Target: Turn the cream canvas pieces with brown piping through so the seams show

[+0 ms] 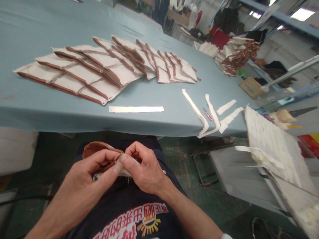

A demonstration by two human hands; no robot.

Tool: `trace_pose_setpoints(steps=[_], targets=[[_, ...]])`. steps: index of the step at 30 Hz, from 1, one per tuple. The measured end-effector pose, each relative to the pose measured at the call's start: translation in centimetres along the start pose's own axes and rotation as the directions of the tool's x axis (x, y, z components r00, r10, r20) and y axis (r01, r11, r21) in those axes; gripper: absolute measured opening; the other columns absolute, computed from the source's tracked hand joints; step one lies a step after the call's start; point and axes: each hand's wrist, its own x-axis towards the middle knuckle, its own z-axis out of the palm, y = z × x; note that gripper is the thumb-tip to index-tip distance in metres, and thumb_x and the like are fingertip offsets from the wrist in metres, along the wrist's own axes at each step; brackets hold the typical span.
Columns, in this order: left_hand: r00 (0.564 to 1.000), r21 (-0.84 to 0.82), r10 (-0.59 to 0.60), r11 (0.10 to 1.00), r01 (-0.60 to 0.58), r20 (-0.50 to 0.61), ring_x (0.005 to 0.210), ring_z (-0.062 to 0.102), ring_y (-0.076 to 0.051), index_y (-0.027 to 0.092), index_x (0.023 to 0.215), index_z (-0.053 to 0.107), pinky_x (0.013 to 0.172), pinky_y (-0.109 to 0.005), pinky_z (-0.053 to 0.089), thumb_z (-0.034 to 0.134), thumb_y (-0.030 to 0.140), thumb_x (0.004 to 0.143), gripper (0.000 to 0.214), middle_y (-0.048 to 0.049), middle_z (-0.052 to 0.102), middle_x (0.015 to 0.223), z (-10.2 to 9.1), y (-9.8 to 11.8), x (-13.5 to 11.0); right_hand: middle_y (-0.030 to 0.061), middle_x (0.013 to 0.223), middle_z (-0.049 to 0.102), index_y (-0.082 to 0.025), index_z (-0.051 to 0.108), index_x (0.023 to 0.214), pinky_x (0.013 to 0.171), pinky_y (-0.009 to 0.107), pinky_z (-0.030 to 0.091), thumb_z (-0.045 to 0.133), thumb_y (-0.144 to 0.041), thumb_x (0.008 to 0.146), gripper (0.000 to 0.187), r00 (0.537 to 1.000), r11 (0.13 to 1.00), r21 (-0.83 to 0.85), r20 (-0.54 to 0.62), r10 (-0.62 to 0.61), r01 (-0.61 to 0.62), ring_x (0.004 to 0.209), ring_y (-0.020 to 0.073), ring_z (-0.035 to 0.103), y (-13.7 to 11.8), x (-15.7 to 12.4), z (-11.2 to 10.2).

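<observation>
Over my lap, my left hand (104, 166) and my right hand (141, 166) pinch the edge of a fabric piece with brown trim (98, 147) between thumbs and forefingers. Their fingertips meet close together. Brown cloth curves up behind my left hand, and some white cloth with loose threads shows beneath the fingers. Much of the piece is hidden by my hands. On the table in front lies a flat white strip (136, 109). Beyond it, overlapping cream fabric pieces with brown edges (84, 71) are spread in a long row.
Several white strips (213, 113) and a small pink-and-white tool (207, 114) lie near the right end of the blue-covered table (62, 119). To the right stands a board covered in white strips (276, 142). A pile of brown-edged pieces (234, 54) sits at the back right.
</observation>
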Motion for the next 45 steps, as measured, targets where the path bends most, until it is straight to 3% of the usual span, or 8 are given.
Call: trace_pose_setpoints(steps=[7,13,21,25,29,35,42,45], targets=[[0.997,0.012,0.055,0.998,-0.055,-0.062,0.062,0.071,-0.023,0.026,0.069,0.079,0.058,-0.028,0.054,0.070,0.061,0.070,0.036,-0.0043,0.081,0.072,0.2,0.3,0.0,-0.0049,0.073,0.057,-0.023,0.055,0.086,0.061,0.028,0.038,0.061,-0.040,0.097,0.021,0.999,1.000,0.001,0.036,-0.004,0.004,0.064,0.0124,0.050,-0.6,-0.7,-0.2],[0.996,0.063,0.043,0.997,-0.038,-0.075,0.078,0.075,-0.028,0.024,0.074,0.081,0.069,-0.033,0.058,0.072,0.065,0.070,0.042,-0.0067,0.084,0.091,-0.3,0.0,0.4,-0.0037,0.078,0.062,-0.023,0.060,0.094,0.063,0.027,0.043,0.064,-0.035,0.097,0.013,0.996,0.995,-0.033,0.001,0.091,-0.090,0.068,0.0134,0.056,-0.5,-1.0,0.4],[0.999,0.085,0.039,0.996,-0.039,0.001,0.071,0.069,-0.026,0.025,0.074,0.081,0.069,-0.032,0.053,0.069,0.064,0.075,0.041,-0.0031,0.080,0.071,-1.0,-0.7,0.3,-0.0048,0.071,0.061,-0.023,0.063,0.097,0.058,0.026,0.041,0.067,-0.036,0.096,0.014,0.990,0.990,-0.011,-0.024,0.137,-0.138,0.060,0.0128,0.056,0.3,-1.6,1.7],[0.999,0.034,0.011,0.999,-0.012,0.044,0.070,0.070,-0.025,0.024,0.075,0.082,0.065,-0.030,0.054,0.075,0.064,0.074,0.040,-0.0036,0.080,0.074,-1.8,-1.6,0.3,-0.0032,0.075,0.064,-0.022,0.064,0.093,0.064,0.027,0.044,0.063,-0.037,0.098,0.016,0.998,0.997,-0.046,-0.003,0.060,-0.060,0.064,0.0127,0.056,0.3,-1.4,1.0],[0.994,-0.134,0.038,0.991,-0.024,0.103,0.071,0.073,-0.025,0.024,0.070,0.080,0.062,-0.029,0.060,0.085,0.057,0.073,0.033,-0.0045,0.081,0.079,-2.8,-2.3,0.4,0.0025,0.094,0.074,-0.019,0.072,0.104,0.074,0.027,0.049,0.068,-0.033,0.095,0.017,0.982,0.972,-0.154,-0.036,-0.183,0.176,0.077,0.0137,0.062,0.2,-0.2,-0.8],[0.978,-0.206,0.165,0.969,-0.137,0.128,0.072,0.074,-0.023,0.027,0.076,0.082,0.061,-0.025,0.062,0.085,0.051,0.084,0.026,-0.0034,0.080,0.081,-4.1,-3.0,0.0,-0.0012,0.089,0.077,-0.023,0.074,0.125,0.064,0.023,0.054,0.067,-0.042,0.102,0.030,0.867,0.893,-0.103,0.307,-0.391,0.439,0.062,0.0112,0.063,0.2,2.6,-2.2],[0.966,-0.220,0.229,0.955,-0.198,0.122,0.074,0.072,-0.021,0.029,0.082,0.081,0.063,-0.023,0.061,0.083,0.046,0.087,0.018,-0.0017,0.078,0.085,-4.6,-3.2,-0.5,0.0087,0.111,0.085,-0.016,0.075,0.106,0.099,0.020,0.062,0.058,-0.025,0.112,0.020,0.542,0.516,-0.165,0.270,-0.796,0.841,0.109,0.0141,0.081,-0.4,4.1,-2.2],[0.957,-0.193,0.257,0.954,-0.228,0.137,0.075,0.069,-0.020,0.030,0.081,0.080,0.064,-0.023,0.059,0.081,0.046,0.090,0.019,-0.0011,0.076,0.084,-4.4,-3.2,-0.3,0.0080,0.115,0.086,-0.015,0.076,0.111,0.102,0.019,0.061,0.053,-0.025,0.115,0.026,0.481,0.414,-0.266,0.291,-0.827,0.871,0.113,0.0110,0.081,-0.7,3.8,-2.5]])
